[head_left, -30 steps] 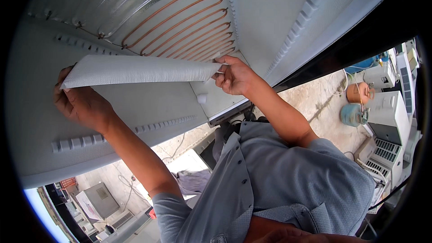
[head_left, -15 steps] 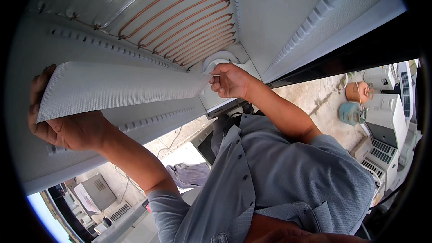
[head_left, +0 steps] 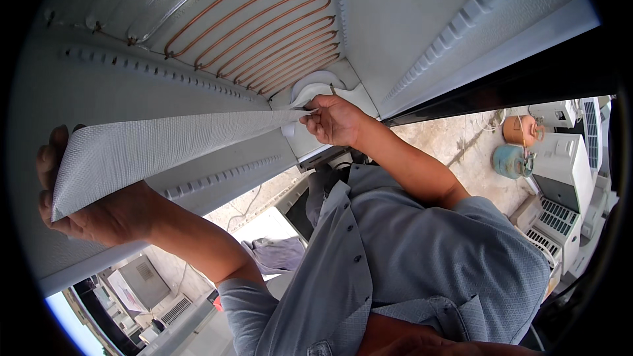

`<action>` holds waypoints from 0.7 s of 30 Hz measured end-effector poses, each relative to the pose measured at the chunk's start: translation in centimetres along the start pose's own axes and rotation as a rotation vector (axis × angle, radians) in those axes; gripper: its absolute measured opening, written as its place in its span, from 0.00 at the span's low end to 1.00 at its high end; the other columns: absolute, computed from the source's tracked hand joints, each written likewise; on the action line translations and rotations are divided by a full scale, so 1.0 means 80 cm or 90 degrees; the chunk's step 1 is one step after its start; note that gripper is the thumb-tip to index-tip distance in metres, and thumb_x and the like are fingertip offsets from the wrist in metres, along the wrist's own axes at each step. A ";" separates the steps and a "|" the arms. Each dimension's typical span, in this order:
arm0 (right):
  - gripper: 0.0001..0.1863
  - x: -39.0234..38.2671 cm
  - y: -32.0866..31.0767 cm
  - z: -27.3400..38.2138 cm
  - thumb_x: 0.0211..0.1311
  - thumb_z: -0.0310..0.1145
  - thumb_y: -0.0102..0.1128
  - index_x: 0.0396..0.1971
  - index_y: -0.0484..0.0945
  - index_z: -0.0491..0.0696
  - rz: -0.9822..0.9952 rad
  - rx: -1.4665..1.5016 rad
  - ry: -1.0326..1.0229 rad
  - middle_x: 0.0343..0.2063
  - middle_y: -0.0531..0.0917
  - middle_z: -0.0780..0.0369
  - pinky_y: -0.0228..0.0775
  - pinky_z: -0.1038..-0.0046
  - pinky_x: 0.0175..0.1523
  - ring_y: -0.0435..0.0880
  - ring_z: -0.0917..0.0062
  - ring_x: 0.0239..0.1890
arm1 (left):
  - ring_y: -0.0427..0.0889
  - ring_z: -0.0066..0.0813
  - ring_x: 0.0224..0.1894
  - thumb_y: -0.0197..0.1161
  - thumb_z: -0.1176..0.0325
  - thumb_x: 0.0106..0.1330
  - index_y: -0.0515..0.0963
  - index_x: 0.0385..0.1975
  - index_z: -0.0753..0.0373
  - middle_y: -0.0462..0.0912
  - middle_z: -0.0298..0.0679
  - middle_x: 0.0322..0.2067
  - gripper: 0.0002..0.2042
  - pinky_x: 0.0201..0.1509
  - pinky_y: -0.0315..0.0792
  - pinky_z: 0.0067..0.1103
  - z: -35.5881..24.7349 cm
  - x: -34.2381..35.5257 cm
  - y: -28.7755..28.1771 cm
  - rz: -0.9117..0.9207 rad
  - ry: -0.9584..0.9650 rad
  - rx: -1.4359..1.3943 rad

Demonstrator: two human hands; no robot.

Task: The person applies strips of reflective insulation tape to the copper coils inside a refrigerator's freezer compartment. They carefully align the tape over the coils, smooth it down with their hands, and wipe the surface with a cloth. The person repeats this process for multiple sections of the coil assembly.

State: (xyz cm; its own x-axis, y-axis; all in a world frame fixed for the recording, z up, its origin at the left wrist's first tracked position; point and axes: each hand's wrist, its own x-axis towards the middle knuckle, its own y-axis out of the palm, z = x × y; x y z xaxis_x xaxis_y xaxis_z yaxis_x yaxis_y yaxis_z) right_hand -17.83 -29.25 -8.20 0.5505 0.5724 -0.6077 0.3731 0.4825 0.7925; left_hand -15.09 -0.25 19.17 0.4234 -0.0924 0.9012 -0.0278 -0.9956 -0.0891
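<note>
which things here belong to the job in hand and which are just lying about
Likely the job:
- white textured sheet, held by the left hand and right hand
- copper tubing beyond it
- white cabinet

Seemingly lying about:
- orange cylinder
- blue-green cylinder
- greyish cloth

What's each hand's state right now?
Left hand: closed, holding the near end of the pale textured sheet.
Right hand: closed, fingertips pinching the sheet's other end.
</note>
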 end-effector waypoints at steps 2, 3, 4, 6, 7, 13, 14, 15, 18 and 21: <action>0.06 0.010 -0.009 -0.001 0.66 0.30 0.56 0.28 0.72 0.52 -0.001 -0.019 -0.010 0.34 0.84 0.63 0.71 0.80 0.25 0.83 0.79 0.28 | 0.79 0.47 0.62 0.54 0.57 0.74 0.76 0.55 0.44 0.80 0.43 0.58 0.12 0.63 0.77 0.50 -0.001 0.003 0.001 -0.002 0.005 0.020; 0.05 0.007 -0.007 -0.004 0.66 0.28 0.56 0.29 0.72 0.52 0.015 -0.026 -0.038 0.36 0.84 0.63 0.72 0.80 0.26 0.83 0.79 0.29 | 0.79 0.47 0.62 0.54 0.57 0.75 0.76 0.55 0.44 0.80 0.44 0.58 0.13 0.63 0.77 0.49 -0.002 0.005 0.001 0.001 0.005 0.024; 0.06 0.001 -0.004 -0.008 0.65 0.25 0.56 0.29 0.72 0.52 0.031 -0.033 -0.067 0.39 0.85 0.63 0.73 0.80 0.27 0.84 0.78 0.30 | 0.78 0.47 0.62 0.53 0.56 0.75 0.75 0.55 0.45 0.80 0.44 0.58 0.13 0.63 0.77 0.49 -0.003 0.005 0.001 0.004 0.004 0.029; 0.07 -0.001 -0.006 -0.012 0.64 0.21 0.55 0.30 0.73 0.52 0.082 -0.049 -0.102 0.44 0.84 0.63 0.74 0.79 0.28 0.85 0.77 0.32 | 0.78 0.47 0.62 0.52 0.56 0.75 0.75 0.55 0.46 0.80 0.45 0.58 0.13 0.63 0.77 0.49 -0.001 0.007 -0.003 0.000 -0.009 0.016; 0.08 0.001 -0.013 -0.012 0.63 0.20 0.55 0.30 0.73 0.52 0.117 -0.058 -0.109 0.46 0.84 0.63 0.74 0.79 0.29 0.85 0.76 0.33 | 0.78 0.47 0.62 0.52 0.56 0.76 0.75 0.55 0.46 0.80 0.45 0.58 0.13 0.64 0.77 0.49 0.001 0.008 -0.007 -0.002 -0.016 0.009; 0.08 -0.007 -0.027 -0.016 0.65 0.22 0.57 0.32 0.77 0.53 0.185 -0.098 -0.124 0.52 0.82 0.61 0.75 0.79 0.33 0.85 0.76 0.38 | 0.77 0.51 0.62 0.51 0.64 0.75 0.72 0.55 0.55 0.78 0.53 0.56 0.12 0.63 0.77 0.50 0.015 0.016 -0.019 0.005 0.002 0.025; 0.07 -0.008 -0.027 -0.016 0.65 0.22 0.58 0.33 0.77 0.53 0.188 -0.092 -0.124 0.52 0.82 0.62 0.75 0.78 0.33 0.85 0.76 0.39 | 0.78 0.51 0.62 0.51 0.64 0.75 0.71 0.55 0.56 0.79 0.53 0.56 0.12 0.63 0.78 0.50 0.016 0.016 -0.021 -0.007 0.001 0.051; 0.06 -0.010 -0.028 -0.016 0.66 0.24 0.58 0.34 0.77 0.54 0.173 -0.085 -0.115 0.49 0.82 0.63 0.74 0.76 0.34 0.85 0.75 0.39 | 0.78 0.51 0.61 0.50 0.64 0.76 0.71 0.55 0.56 0.79 0.52 0.56 0.12 0.62 0.78 0.49 0.016 0.016 -0.021 -0.012 0.002 0.065; 0.05 -0.016 -0.028 -0.014 0.67 0.28 0.60 0.40 0.76 0.54 0.138 -0.080 -0.091 0.42 0.83 0.66 0.74 0.72 0.37 0.87 0.73 0.41 | 0.79 0.50 0.61 0.47 0.63 0.77 0.71 0.56 0.55 0.80 0.52 0.55 0.12 0.61 0.80 0.48 0.013 0.016 -0.022 -0.005 0.008 0.099; 0.10 -0.020 -0.028 -0.013 0.68 0.33 0.62 0.47 0.77 0.55 0.114 -0.123 -0.087 0.40 0.83 0.67 0.74 0.70 0.38 0.87 0.73 0.43 | 0.79 0.49 0.61 0.46 0.63 0.78 0.70 0.56 0.54 0.80 0.51 0.55 0.12 0.60 0.80 0.47 0.006 0.022 -0.020 0.028 0.014 0.106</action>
State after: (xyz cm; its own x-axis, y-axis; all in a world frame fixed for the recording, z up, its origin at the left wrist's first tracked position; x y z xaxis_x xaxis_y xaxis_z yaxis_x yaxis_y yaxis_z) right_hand -20.31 -30.50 -9.07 0.6953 0.5710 -0.4366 0.1196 0.5071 0.8536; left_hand -13.89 1.20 20.68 0.4052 -0.1376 0.9038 0.1059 -0.9749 -0.1958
